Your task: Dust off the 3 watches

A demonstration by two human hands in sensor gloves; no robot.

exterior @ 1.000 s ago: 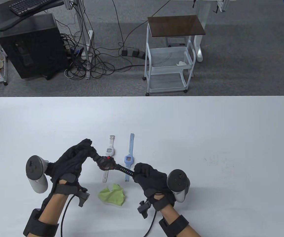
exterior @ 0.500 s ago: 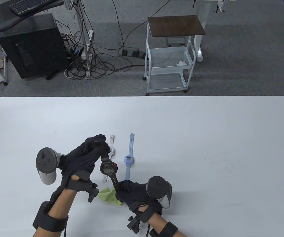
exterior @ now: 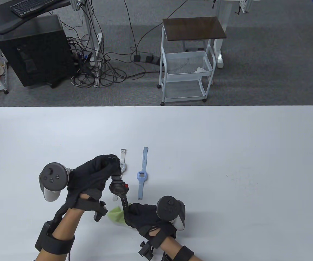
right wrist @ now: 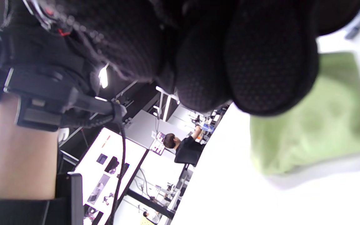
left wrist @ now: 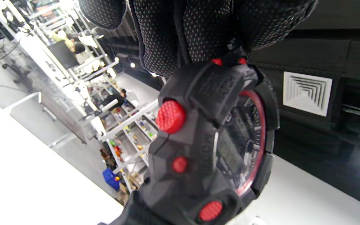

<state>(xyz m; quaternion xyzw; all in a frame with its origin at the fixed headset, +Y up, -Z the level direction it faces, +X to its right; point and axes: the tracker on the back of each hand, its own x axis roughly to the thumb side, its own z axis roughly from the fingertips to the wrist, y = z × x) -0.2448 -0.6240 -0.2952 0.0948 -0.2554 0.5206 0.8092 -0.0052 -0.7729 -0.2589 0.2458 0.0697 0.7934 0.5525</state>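
I've got the black watch [exterior: 119, 187] up off the worktop [exterior: 227, 152] — left hand [exterior: 91, 174] pinching the top strap, right hand [exterior: 142, 216] curled round the lower strap, just above the green cloth [exterior: 116, 214]. Looks like dusting hasn't started; next I'd free my right hand and grab that cloth.

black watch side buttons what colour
Red, on the black watch; clearest in the left wrist view.

Black mesh-textured gloves [exterior: 91, 174], grey trackers [exterior: 51, 179] on hand backs, black wrist straps, seemingly cabled
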